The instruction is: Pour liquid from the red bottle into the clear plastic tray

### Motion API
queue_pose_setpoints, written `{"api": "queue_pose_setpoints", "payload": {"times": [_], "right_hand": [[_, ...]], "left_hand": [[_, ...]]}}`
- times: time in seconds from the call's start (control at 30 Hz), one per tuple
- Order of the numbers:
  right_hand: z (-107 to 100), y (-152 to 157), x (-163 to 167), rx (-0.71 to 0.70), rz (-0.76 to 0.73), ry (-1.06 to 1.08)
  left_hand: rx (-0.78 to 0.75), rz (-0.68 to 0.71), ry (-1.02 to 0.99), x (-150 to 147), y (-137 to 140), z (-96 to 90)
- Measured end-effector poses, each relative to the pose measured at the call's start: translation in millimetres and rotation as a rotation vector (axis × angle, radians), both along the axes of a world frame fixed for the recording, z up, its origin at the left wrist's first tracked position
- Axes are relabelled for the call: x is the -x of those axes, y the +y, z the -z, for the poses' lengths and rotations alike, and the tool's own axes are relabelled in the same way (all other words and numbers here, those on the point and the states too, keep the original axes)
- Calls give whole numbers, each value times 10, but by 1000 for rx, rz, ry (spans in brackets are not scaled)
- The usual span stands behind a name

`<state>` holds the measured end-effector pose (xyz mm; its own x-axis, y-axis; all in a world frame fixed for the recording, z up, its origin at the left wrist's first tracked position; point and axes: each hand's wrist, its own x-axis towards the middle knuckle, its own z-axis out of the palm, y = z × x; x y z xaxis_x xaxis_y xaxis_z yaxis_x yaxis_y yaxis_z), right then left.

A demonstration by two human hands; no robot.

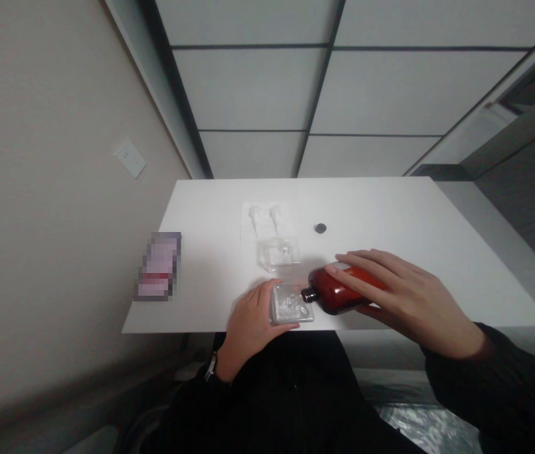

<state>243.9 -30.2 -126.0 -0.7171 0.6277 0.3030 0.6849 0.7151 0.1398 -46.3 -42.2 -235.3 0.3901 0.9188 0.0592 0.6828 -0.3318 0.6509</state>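
Note:
My right hand [402,293] is wrapped around a dark red-amber bottle [331,295], holding it tipped on its side. The bottle's uncapped neck points left, over the right part of a small clear square container [290,310]. I cannot see whether liquid is flowing. At the table's near edge, my left hand [251,318] grips that container from its left side, thumb along the near side. A second clear container [277,253] with a round opening sits just beyond. Behind it, two small white pieces with thin stems [264,216] lie on a pale sheet.
A dark round cap [320,228] lies on the white table [376,211], beyond the bottle. At the left edge rests a blurred-out pink and purple item [158,266]. White panels [253,82] rise behind the table, and a wall with an outlet [130,157] stands on the left.

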Motion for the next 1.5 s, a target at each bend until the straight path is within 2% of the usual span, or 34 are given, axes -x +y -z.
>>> {"api": "queue_pose_setpoints", "payload": {"times": [1.5], "right_hand": [[-282,-20,-75,-48,28,-50]], "left_hand": [[5,6,11,-10,2,-8]]}}
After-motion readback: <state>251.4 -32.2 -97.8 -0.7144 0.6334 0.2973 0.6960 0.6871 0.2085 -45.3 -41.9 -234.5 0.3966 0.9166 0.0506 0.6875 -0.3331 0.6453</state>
